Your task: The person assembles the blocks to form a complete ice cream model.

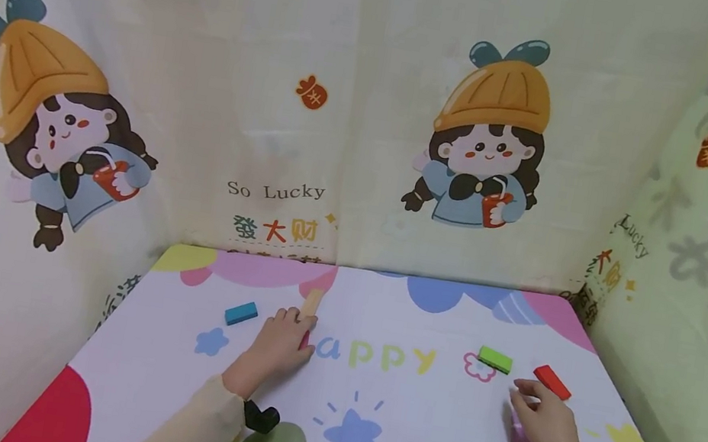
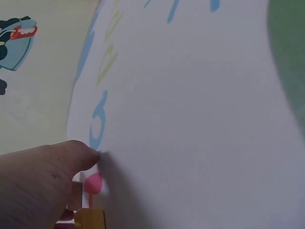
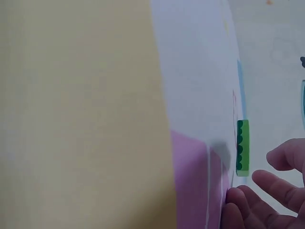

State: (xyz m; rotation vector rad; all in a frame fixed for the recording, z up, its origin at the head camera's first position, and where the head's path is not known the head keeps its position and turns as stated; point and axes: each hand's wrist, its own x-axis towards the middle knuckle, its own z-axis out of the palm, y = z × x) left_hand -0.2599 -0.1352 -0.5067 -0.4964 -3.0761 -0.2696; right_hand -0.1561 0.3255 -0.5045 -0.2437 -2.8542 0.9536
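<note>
In the head view my left hand [image 1: 279, 341] is low over the table, with its fingers at the near end of a pale wooden block [image 1: 311, 302]. Its thumb [image 2: 78, 155] stays apart from the block and points at the table in the left wrist view; a yellow-orange block end [image 2: 90, 218] shows below. The other fingertips are mostly hidden. My right hand [image 1: 545, 421] hovers with loosely bent fingers and nothing seen in them, just in front of a red block [image 1: 552, 381]. A green block [image 1: 495, 359] with a scalloped dark side lies left of it.
A blue block [image 1: 240, 313] lies to the left of my left hand. The table [image 1: 419, 424] has a printed cover with coloured shapes and letters. Patterned cloth [image 1: 368, 177] hangs along the back and both sides.
</note>
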